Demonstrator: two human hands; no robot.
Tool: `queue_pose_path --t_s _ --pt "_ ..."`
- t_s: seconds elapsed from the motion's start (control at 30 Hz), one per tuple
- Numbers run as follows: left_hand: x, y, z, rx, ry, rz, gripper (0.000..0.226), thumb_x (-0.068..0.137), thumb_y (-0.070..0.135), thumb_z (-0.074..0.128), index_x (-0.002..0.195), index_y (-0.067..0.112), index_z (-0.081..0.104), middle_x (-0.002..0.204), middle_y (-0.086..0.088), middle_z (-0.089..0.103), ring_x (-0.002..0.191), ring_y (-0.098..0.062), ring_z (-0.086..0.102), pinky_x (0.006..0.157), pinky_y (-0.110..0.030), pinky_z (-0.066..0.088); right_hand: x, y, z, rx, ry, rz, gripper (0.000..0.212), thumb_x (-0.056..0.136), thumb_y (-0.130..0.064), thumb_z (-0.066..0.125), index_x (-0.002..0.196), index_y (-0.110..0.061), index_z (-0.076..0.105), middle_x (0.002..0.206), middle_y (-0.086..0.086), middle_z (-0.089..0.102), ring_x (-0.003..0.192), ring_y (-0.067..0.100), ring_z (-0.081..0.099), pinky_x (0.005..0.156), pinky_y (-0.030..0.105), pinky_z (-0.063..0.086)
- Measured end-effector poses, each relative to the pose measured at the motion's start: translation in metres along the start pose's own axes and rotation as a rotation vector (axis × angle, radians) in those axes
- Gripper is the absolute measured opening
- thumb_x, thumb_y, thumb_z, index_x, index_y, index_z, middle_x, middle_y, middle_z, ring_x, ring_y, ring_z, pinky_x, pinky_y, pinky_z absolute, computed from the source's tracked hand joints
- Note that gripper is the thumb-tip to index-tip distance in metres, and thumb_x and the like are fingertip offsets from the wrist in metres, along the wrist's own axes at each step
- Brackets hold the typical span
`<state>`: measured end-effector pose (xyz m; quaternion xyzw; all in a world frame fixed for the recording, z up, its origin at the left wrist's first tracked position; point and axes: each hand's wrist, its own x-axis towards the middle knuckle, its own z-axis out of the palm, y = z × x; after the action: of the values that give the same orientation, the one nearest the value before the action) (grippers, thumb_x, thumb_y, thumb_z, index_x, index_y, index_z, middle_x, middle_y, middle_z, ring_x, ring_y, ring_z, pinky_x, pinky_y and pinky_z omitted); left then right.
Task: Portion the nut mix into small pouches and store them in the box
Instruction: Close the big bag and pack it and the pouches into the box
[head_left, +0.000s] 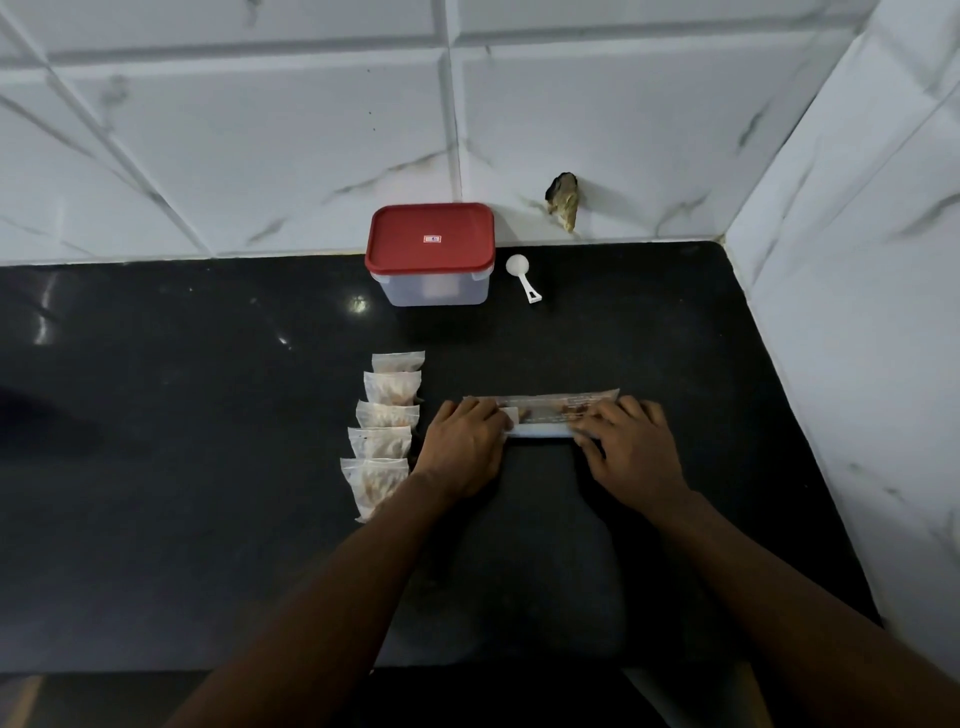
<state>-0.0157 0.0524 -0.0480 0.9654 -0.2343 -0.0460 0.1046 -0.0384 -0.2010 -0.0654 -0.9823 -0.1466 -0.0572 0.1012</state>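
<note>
In the head view, your left grip (462, 447) and your right grip (631, 447) sit side by side just right of the frame's centre, both on the nut mix packet (543, 413). The packet lies flat on the black surface (208, 467) as a long, narrow band running left to right. Your left grip covers its left end with curled fingers clasping the edge. Your right grip covers the right end, fingers bent over the top and the thumb tucked at the lower edge. Only the middle stretch and the upper rim of the packet show between and above your grips.

Just left of your left grip, five filled pouches (387, 415) lie in a column running up the frame, each overlapping the next. The lowest is partly behind your left forearm.

Further up the frame, against the tiled wall (260, 130), stands the clear box (434, 286) with its red lid (430, 236) on. It is well apart from both grips. A white scoop (522, 275) lies just right of the box, bowl toward the wall.
</note>
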Motion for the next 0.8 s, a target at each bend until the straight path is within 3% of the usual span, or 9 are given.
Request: queue_pose_path --t_s 0.2,0.3,0.4,0.6,0.7,0.8 --pt "0.007 -0.007 -0.013 -0.054 -0.007 0.011 0.029 0.103 0.03 0.048 0.128 0.027 0.062 0.126 0.004 0.066 0.115 -0.017 0.057 0.099 -0.035 0.037 0.011 0.001 -0.02 0.095 0.035 -0.009 0.013 0.095 -0.033 0.061 0.104 -0.03 0.069 0.097 -0.011 0.069 0.095 0.011 0.057 0.093 0.037 0.036" --pt "0.009 -0.009 -0.016 -0.123 -0.032 -0.009 0.027 0.101 0.026 0.051 0.125 0.028 0.063 0.122 0.004 0.067 0.111 -0.019 0.061 0.097 -0.038 0.043 0.019 0.003 -0.024 0.236 -0.036 0.016 0.014 0.094 -0.028 0.063 0.107 -0.029 0.067 0.101 -0.014 0.068 0.094 0.009 0.057 0.088 0.034 0.044" --pt "0.013 -0.008 -0.015 -0.142 -0.048 -0.034 0.03 0.1 0.023 0.055 0.129 0.025 0.062 0.128 0.001 0.059 0.115 -0.021 0.059 0.096 -0.039 0.048 0.024 0.008 -0.019 0.26 -0.043 0.028 0.014 0.093 -0.028 0.065 0.106 -0.027 0.07 0.104 -0.011 0.064 0.097 0.011 0.057 0.083 0.034 0.05" --pt "0.015 0.001 -0.011 -0.12 -0.122 -0.016 0.047 0.106 0.031 0.047 0.153 0.026 0.043 0.151 0.0 0.046 0.136 -0.02 0.045 0.112 -0.039 0.036 0.024 0.003 -0.004 0.191 0.026 0.03 0.021 0.098 -0.023 0.06 0.116 -0.023 0.07 0.116 -0.005 0.065 0.105 0.017 0.059 0.085 0.036 0.048" --pt "0.012 0.005 -0.002 -0.094 -0.168 -0.025 0.057 0.107 0.042 0.042 0.16 0.024 0.031 0.158 -0.001 0.04 0.143 -0.02 0.039 0.118 -0.04 0.03 0.016 -0.001 0.006 0.179 -0.045 0.033 0.041 0.103 -0.04 0.044 0.134 -0.02 0.063 0.133 -0.002 0.063 0.122 0.019 0.057 0.101 0.037 0.042" --pt "0.008 0.006 0.009 -0.053 -0.171 -0.018 0.062 0.106 0.038 0.045 0.163 0.022 0.024 0.162 -0.001 0.03 0.148 -0.022 0.03 0.124 -0.04 0.023 0.01 -0.001 0.015 0.11 -0.172 0.027 0.065 0.1 -0.058 0.033 0.151 -0.021 0.046 0.153 -0.003 0.047 0.143 0.02 0.039 0.12 0.044 0.026"
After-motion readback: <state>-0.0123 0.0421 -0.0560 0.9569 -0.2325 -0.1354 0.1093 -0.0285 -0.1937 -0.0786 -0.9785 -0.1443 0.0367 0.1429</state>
